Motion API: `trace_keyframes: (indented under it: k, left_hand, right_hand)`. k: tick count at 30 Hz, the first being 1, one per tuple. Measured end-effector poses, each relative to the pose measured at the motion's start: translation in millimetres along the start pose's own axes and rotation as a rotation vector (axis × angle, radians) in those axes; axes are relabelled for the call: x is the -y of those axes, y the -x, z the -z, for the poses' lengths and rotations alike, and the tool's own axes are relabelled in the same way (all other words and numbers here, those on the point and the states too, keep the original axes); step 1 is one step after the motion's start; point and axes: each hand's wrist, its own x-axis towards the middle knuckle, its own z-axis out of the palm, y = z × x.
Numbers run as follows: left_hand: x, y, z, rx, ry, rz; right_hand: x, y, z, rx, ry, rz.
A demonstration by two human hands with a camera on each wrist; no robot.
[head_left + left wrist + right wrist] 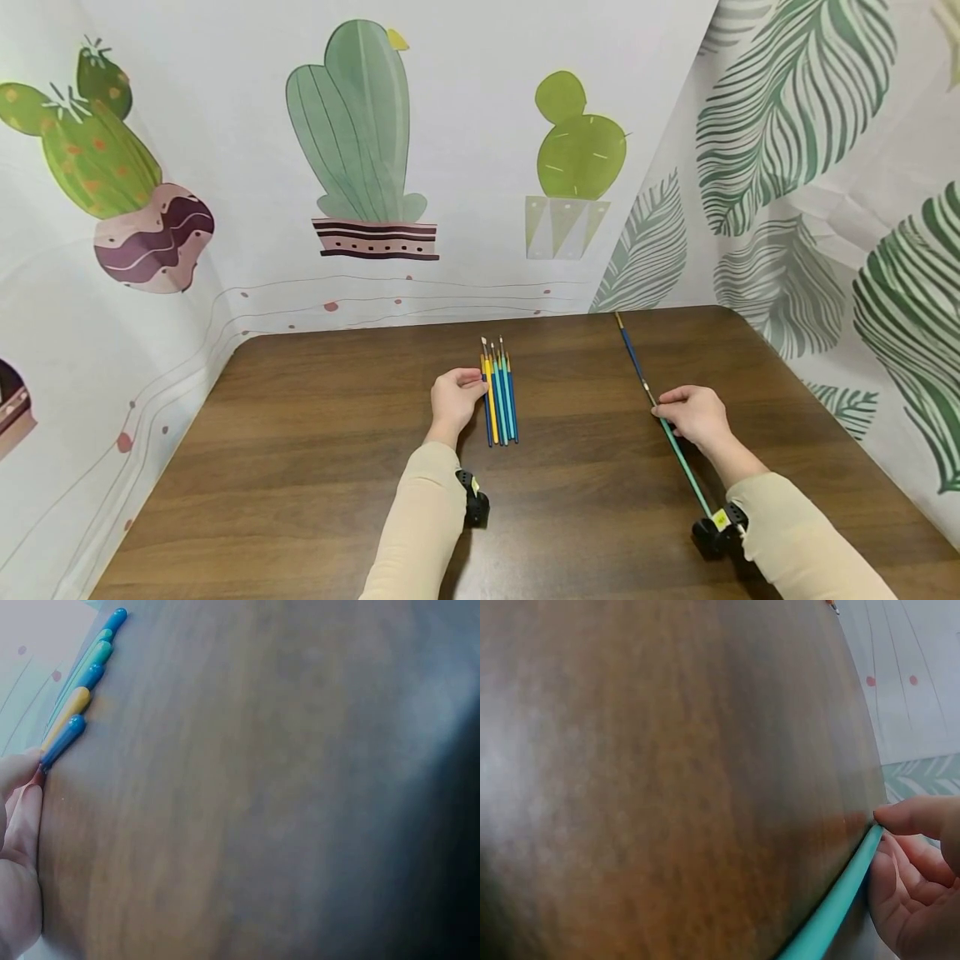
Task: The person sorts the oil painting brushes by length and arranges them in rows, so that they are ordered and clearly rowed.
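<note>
1. Head view: a pale backdrop [465,158] printed with cacti and leaves rises behind everything.
2. Brown worktop [315,467] below it, with a wood grain.
3. Right hand [697,418]: fingers nearly together, pinching the teal brush near its metal collar.
4. Left hand [453,402]: fingers nearly together, pinching the outermost blue brush near its collar.
5. Row of six brushes [505,408] lying side by side near the worktop's middle: that outermost blue brush [66,741], then yellow, blue, teal, teal, blue.
6. Teal brush [681,458], slanting across the worktop's right part.
7. Blue-handled brush [632,352], end to end beyond it, its tip near the backdrop.
</note>
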Motion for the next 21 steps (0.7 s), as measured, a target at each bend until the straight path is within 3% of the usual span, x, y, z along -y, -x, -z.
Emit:
trace_keyframes:
  k: [21]
  left_hand:
    - [0.3, 0.5, 0.2, 0.001, -0.005, 0.015]
  right_hand:
    - [1.2, 0.2, 1.9, -0.003, -0.04, -0.028]
